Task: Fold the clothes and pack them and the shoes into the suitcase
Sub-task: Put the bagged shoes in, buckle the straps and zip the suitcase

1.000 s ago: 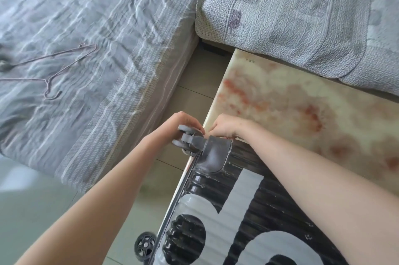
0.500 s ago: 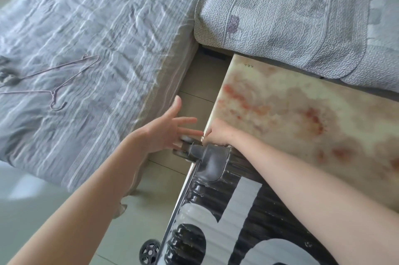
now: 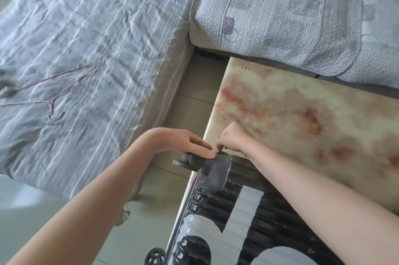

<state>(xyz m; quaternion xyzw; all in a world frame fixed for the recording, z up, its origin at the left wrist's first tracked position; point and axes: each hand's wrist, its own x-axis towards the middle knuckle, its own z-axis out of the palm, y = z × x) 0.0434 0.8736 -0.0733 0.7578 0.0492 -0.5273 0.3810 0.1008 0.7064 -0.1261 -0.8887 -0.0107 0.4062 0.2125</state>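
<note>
A black hard-shell suitcase with large white shapes lies shut on a marble-patterned table. Its far left corner carries a grey corner cap and a caster wheel that sticks out past the table's edge. My left hand reaches in from the left, its straight fingers lying on that wheel mount. My right hand sits at the suitcase's far edge with fingers curled, pinching something small there that looks like the zipper pull. No clothes or shoes are in sight.
A bed with a grey striped cover fills the left, with two wire hangers lying on it. A quilted grey sofa cushion stands behind the table. A strip of tiled floor runs between bed and table. A second suitcase wheel shows below.
My left hand let go of the wheel, spread its fingers away from it, then came back to lie flat on the wheel mount. My right hand stayed at the suitcase's far edge.
</note>
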